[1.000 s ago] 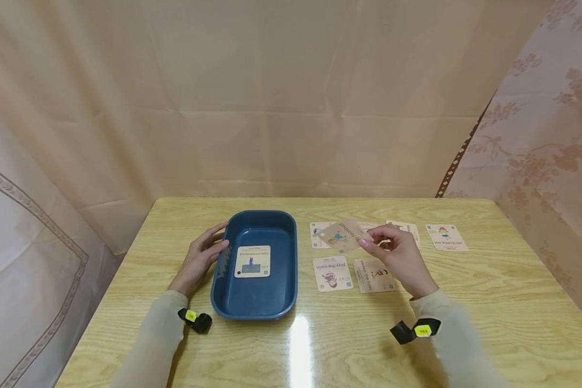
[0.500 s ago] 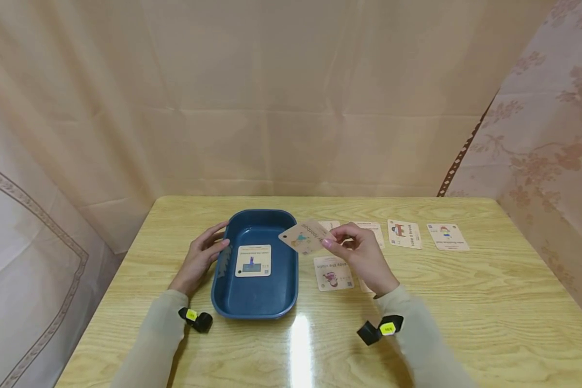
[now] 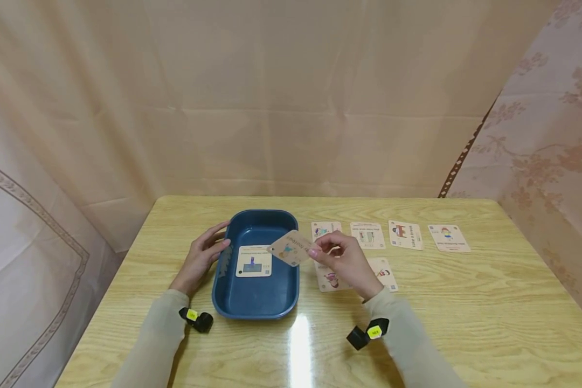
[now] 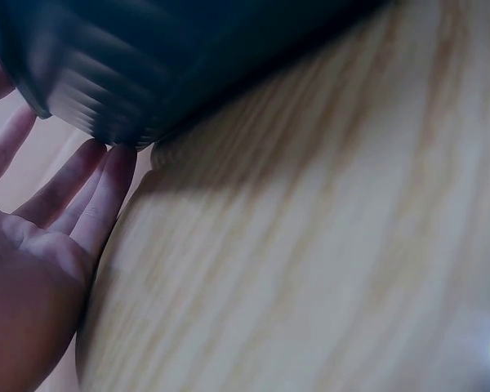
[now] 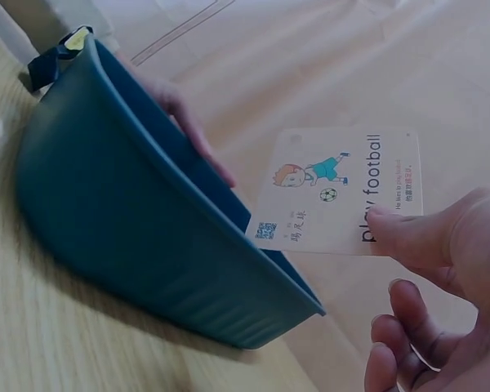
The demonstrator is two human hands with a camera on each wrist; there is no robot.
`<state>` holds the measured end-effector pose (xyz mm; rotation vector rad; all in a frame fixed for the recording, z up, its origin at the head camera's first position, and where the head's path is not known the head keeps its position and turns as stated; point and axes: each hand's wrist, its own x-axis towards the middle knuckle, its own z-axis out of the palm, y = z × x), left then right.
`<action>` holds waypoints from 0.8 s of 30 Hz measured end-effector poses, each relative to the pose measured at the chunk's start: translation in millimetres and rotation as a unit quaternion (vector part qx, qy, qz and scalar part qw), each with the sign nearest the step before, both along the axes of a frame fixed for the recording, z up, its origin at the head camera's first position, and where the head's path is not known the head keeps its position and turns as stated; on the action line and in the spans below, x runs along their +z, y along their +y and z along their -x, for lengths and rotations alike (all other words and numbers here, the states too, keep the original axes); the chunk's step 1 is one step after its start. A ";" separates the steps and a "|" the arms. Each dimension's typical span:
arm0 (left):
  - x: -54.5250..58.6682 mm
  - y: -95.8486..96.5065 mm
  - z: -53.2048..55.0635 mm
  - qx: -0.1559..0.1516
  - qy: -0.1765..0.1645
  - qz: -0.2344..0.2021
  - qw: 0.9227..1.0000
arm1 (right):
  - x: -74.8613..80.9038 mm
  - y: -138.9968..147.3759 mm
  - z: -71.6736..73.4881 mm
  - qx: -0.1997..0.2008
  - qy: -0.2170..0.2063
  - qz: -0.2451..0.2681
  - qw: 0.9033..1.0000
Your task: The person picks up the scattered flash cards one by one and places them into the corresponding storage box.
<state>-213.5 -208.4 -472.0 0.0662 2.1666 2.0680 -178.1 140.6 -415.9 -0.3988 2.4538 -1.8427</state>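
A blue plastic basin (image 3: 255,304) stands on the table left of centre. One card with a blackboard picture (image 3: 253,262) lies flat inside it. My left hand (image 3: 203,257) rests against the basin's left side; in the left wrist view its fingers are extended, fingertips touching the outer wall. My right hand (image 3: 341,258) pinches a "play football" card (image 3: 289,249) by one corner between thumb and fingers. That card is tilted and hangs over the basin's right rim, facing up, partly covering the blackboard card in the head view. The right wrist view shows its boy and ball drawing clearly.
Several picture cards lie right of the basin: a "take a break" card (image 3: 405,235), a card with a standing figure (image 3: 449,238), a card with a green drawing (image 3: 368,236) and others partly behind my right hand. Curtains hang behind the wooden table (image 3: 490,302).
My right hand has carried the football card leftward, from above the other cards to over the basin's right rim. My left hand and the basin have stayed in place.
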 end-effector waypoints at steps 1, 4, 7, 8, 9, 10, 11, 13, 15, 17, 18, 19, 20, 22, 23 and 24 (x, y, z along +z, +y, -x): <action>0.1 0.0 0.0 0.000 0.000 0.000 1.000 | -1.1 -0.5 0.1 0.002 0.002 -0.002 1.000; 0.3 -0.2 -0.5 -0.002 0.001 0.001 1.000 | -3.1 -1.7 -0.6 0.010 -0.002 -0.011 1.000; 0.5 -0.3 -1.0 -0.004 0.003 0.002 1.000 | -3.6 -3.2 -1.1 0.010 -0.017 -0.017 1.000; 0.4 -0.4 -1.1 -0.004 0.003 0.002 1.000 | -3.6 -3.7 -1.2 0.010 -0.020 -0.020 1.000; 0.4 -0.4 -1.1 -0.004 0.003 0.002 1.000 | -3.8 -4.4 -1.1 0.010 -0.020 -0.022 1.000; 0.3 -0.5 -1.2 -0.004 0.002 0.003 1.000 | -4.0 -5.0 -0.9 0.010 -0.018 -0.025 0.999; 0.2 -0.5 -1.1 -0.004 0.002 0.004 1.000 | -4.1 -5.5 -0.9 0.011 -0.015 -0.028 0.999; 0.2 -0.3 -0.7 -0.003 0.000 0.005 1.000 | -4.6 -6.7 -0.7 0.013 -0.010 -0.031 0.999; 0.3 -0.2 -0.4 -0.002 -0.001 0.005 1.000 | -4.9 -7.9 -0.8 0.018 -0.004 -0.032 0.999; 0.7 0.1 -0.3 -0.001 -0.002 0.004 1.000 | -5.2 -8.6 -1.3 0.023 0.000 -0.028 0.999; 0.8 0.2 -0.2 0.000 -0.002 0.003 1.000 | -5.4 -9.1 -1.3 0.026 0.000 -0.028 0.999; 1.1 0.3 -0.3 0.000 -0.002 0.003 1.000 | -5.3 -9.3 -1.8 0.031 0.003 -0.028 0.999; 1.3 0.3 -0.4 0.001 -0.003 0.003 1.000 | -5.2 -9.5 -2.2 0.035 0.003 -0.027 0.999; 1.6 0.4 -0.5 0.002 -0.004 0.002 1.000 | -5.0 -9.8 -2.8 0.042 0.000 -0.029 0.999; 1.7 0.4 -0.5 0.002 -0.004 0.003 1.000 | -5.0 -9.9 -3.0 0.045 -0.001 -0.031 0.999; 1.6 0.3 -0.5 0.002 -0.004 0.003 1.000 | -5.0 -10.1 -3.1 0.047 -0.003 -0.033 0.998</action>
